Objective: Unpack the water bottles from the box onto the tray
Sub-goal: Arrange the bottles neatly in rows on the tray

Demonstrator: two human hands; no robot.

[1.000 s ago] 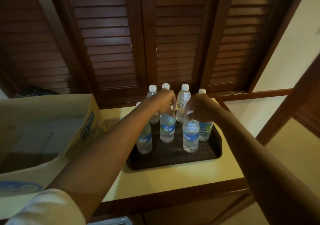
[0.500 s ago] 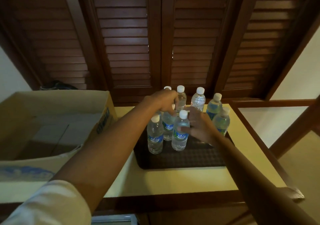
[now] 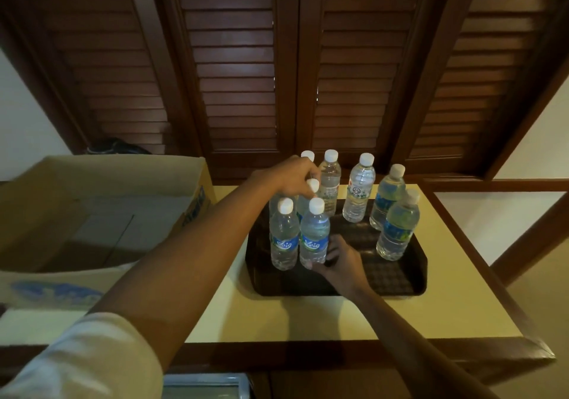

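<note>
Eight clear plastic water bottles with white caps (image 3: 359, 188) stand upright on a dark brown rectangular plastic tray (image 3: 400, 278), which rests on a pale yellow tabletop (image 3: 277, 318). The right hand (image 3: 340, 260) curls its fingers round the base of a front blue-labelled bottle (image 3: 314, 235). The left hand (image 3: 292, 177) pinches the cap of a middle bottle (image 3: 313, 185). An open cardboard box (image 3: 101, 214) sits beside the tray, to its left.
</note>
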